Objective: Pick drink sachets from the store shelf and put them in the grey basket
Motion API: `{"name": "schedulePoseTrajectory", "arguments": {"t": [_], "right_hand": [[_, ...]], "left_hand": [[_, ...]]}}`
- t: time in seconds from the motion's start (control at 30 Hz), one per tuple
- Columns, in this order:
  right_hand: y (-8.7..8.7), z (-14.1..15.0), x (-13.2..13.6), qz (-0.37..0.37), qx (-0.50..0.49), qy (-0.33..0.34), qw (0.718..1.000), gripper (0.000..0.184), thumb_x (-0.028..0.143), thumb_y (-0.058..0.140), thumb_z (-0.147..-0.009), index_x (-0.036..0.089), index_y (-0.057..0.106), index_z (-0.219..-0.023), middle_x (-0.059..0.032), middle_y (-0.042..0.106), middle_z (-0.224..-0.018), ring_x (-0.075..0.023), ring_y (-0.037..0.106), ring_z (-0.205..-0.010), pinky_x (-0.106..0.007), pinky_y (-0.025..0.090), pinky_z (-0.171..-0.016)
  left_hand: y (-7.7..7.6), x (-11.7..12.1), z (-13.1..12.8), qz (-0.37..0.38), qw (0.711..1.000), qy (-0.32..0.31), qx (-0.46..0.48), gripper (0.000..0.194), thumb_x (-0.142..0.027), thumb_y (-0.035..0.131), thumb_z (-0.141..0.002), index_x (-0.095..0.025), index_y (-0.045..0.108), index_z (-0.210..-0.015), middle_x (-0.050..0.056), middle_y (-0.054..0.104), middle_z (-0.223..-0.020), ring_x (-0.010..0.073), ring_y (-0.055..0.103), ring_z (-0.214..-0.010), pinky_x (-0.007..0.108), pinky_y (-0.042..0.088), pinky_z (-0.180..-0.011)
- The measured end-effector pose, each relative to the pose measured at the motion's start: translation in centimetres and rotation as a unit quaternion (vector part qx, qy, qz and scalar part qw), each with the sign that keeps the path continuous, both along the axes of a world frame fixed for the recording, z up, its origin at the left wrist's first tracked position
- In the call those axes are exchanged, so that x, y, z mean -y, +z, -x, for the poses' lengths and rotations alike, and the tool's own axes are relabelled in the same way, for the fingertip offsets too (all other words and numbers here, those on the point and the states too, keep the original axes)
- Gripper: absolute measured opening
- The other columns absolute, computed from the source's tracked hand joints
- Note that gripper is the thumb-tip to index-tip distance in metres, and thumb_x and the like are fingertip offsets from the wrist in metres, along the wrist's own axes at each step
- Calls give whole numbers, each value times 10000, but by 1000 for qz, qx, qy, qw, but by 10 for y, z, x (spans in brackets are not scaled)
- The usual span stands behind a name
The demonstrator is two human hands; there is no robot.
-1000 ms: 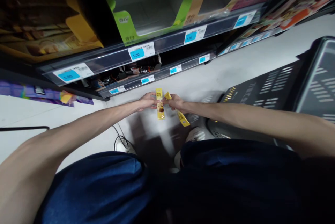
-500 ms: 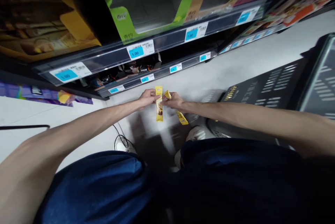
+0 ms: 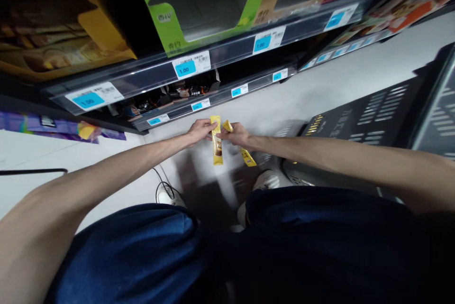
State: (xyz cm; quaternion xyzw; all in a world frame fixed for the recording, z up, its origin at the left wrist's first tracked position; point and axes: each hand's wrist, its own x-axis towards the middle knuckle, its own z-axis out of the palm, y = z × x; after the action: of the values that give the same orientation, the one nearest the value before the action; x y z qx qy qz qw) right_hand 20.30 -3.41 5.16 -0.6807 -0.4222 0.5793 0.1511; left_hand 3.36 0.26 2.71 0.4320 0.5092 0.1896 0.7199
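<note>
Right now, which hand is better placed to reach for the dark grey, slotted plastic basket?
Probably the right hand: it is nearer the basket, though it grips a slim yellow packet.

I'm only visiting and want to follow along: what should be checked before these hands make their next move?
1. Left hand has a grip on the nearly upright yellow packet: ok.
2. Right hand holds the slanted yellow packet: ok.
3. Both packets sealed: cannot tell, too small here.
4. Black cable clear of the feet: not ok, it loops over the white shoe on the left.
5. Contents of the dark perforated crate: cannot tell.
</note>
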Motion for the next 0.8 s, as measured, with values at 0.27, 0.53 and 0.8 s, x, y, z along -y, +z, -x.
{"name": "schedulePoseTrajectory", "arguments": {"t": [0.27,0.53,0.8], "right_hand": [[-3,0,-8,-23,-38,-7,999,419,498,804,-635,164,564,-717,57,416,-556,-60,342,-464,-197,281,-389],[-6,-9,-21,-87,-30,-27,995,455,512,804,-587,156,541,-693,59,441,-569,-58,341,-499,-212,298,-455],[-8,-12,-25,-72,-19,-20,997,439,511,805,-602,165,553,-701,54,446,-563,-62,338,-457,-219,270,-394]], "left_hand": [[5,-1,0,-53,998,-15,-16,407,-535,722,-714,-136,647,-724,61,665,-797,200,634,-789,329,577,-619],[8,6,-1,59,995,-58,60,435,-477,779,-698,-162,602,-940,57,660,-938,185,648,-897,397,542,-829],[2,13,0,46,993,-105,32,402,-365,886,-555,-131,631,-759,21,679,-736,170,672,-761,392,554,-816]]}}
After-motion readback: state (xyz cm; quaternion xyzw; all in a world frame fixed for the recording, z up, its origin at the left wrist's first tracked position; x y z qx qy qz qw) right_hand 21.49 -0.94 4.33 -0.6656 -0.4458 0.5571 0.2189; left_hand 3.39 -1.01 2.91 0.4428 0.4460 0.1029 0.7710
